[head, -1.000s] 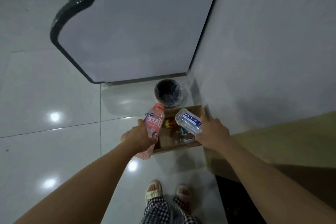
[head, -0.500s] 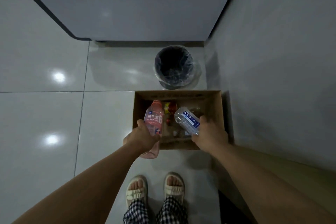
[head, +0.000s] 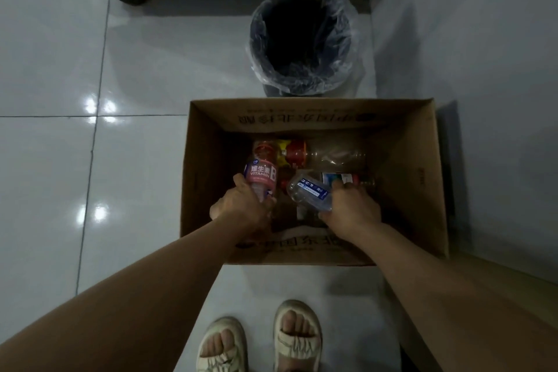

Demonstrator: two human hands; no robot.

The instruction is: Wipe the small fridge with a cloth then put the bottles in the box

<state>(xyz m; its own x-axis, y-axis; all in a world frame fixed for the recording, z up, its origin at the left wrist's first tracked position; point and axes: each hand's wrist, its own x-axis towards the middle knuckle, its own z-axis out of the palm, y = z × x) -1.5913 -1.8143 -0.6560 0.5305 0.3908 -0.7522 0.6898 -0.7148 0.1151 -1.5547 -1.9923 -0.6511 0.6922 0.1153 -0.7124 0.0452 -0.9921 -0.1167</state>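
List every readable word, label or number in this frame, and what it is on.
"VITAMIN", Chinese characters above it and a large "B": pink bottle in the left hand.
Blue label, clear bottle, right hand: too blurred.
Print on cardboard box walls: illegible.

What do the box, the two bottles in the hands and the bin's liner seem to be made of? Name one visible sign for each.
Box: brown cardboard, matt, with thin folded walls and print.
Pink-label bottle and blue-label bottle: clear plastic, glossy; you see through both, and each carries a wrapped label.
Bin liner: thin plastic film, shiny and crinkled over the rim.
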